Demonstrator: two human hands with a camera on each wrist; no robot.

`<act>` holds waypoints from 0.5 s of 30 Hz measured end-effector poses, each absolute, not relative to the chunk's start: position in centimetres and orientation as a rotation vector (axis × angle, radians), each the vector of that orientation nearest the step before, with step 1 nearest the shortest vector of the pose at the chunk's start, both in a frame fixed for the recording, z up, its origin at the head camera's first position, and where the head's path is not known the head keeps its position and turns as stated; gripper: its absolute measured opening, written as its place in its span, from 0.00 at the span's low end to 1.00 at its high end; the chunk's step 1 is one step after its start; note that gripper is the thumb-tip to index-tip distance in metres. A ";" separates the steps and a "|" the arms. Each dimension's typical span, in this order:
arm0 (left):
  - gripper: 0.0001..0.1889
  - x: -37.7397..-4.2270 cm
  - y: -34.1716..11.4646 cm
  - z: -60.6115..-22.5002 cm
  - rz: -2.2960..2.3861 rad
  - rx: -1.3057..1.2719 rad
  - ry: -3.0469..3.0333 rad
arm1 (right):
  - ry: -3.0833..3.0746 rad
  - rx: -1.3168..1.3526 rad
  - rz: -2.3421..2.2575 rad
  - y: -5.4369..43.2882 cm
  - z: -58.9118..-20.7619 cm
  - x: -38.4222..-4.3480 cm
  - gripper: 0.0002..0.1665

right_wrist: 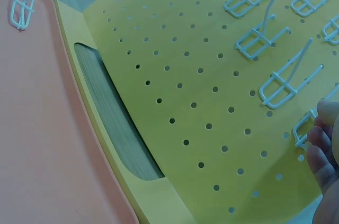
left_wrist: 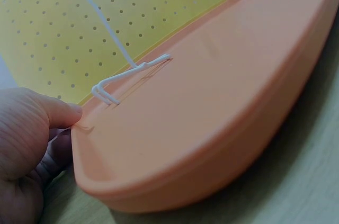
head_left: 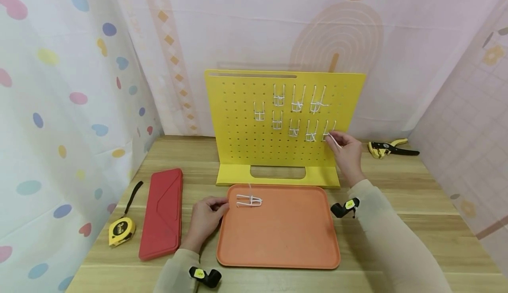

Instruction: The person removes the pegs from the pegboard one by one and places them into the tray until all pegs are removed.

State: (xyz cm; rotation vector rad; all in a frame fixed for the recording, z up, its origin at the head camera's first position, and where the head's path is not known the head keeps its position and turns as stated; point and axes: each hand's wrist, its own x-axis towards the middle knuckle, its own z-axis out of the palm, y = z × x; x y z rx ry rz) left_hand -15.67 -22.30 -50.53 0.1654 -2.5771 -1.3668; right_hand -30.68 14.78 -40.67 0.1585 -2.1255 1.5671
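A yellow pegboard stands upright on its base, with several white wire hooks hung in its upper and middle holes. At the right end of the lower row, my right hand pinches a white hook against the board; the fingers hide part of it. An orange tray lies in front of the board. My left hand grips the tray's left rim near the far corner, thumb on top, with the other fingers partly hidden. Inside the tray, near that corner, lies one loose white hook.
To the left lie a red case and a yellow tape measure with a black strap. A yellow and black wire stripper lies right of the board. Patterned curtains hang behind and on both sides of the wooden table.
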 end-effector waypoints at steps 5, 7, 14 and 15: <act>0.06 -15.7 -22.3 -50.6 -1.371 0.171 -2.579 | -2.116 0.153 1.571 15.0 -41.1 -31.0 0.16; 0.06 -15.7 -22.3 -50.6 -1.365 0.167 -2.579 | -2.109 0.148 1.586 15.0 -41.2 -31.1 0.16; 0.06 -15.7 -22.4 -50.6 -1.363 0.156 -2.577 | -2.116 0.135 1.626 15.0 -40.6 -30.6 0.16; 0.06 -15.7 -22.4 -50.6 -1.362 0.156 -2.577 | -2.120 0.136 1.629 14.8 -40.2 -30.3 0.16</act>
